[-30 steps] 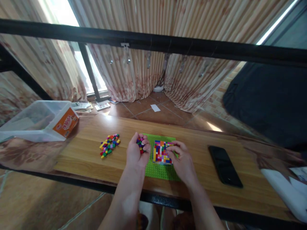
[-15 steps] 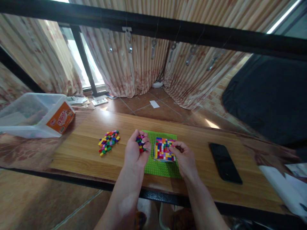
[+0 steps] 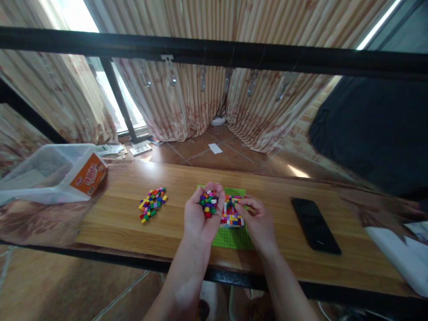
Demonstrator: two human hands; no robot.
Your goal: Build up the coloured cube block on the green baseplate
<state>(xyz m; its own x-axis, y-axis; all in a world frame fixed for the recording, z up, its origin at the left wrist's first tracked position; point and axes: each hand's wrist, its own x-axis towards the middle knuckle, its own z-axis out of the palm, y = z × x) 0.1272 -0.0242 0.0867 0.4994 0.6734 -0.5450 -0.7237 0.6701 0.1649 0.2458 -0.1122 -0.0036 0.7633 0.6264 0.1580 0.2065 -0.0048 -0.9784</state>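
My left hand (image 3: 198, 225) is cupped palm up, with several small coloured toy bricks (image 3: 208, 204) lying in it. It hovers over the left part of a green studded baseplate (image 3: 232, 240). On that plate stands a square block of multicoloured bricks (image 3: 232, 218), its left side hidden behind my left hand. My right hand (image 3: 260, 223) is at the block's right edge, thumb and fingertips pinched together. Whatever sits between those fingertips is too small to make out. To the left, a loose pile of toy bricks (image 3: 153, 205) is spread on the wooden table (image 3: 117, 214).
A black phone (image 3: 316, 225) lies on the right of the table. Beyond the left end stands a clear plastic bin (image 3: 43, 174) with an orange label. White paper (image 3: 391, 256) lies at the right end. A dark metal bar (image 3: 214, 53) crosses in front of the curtains.
My left hand has moved right and its fingers have opened out, showing more bricks and covering part of the block. My right hand stays at the block's right edge. The view has shifted slightly.
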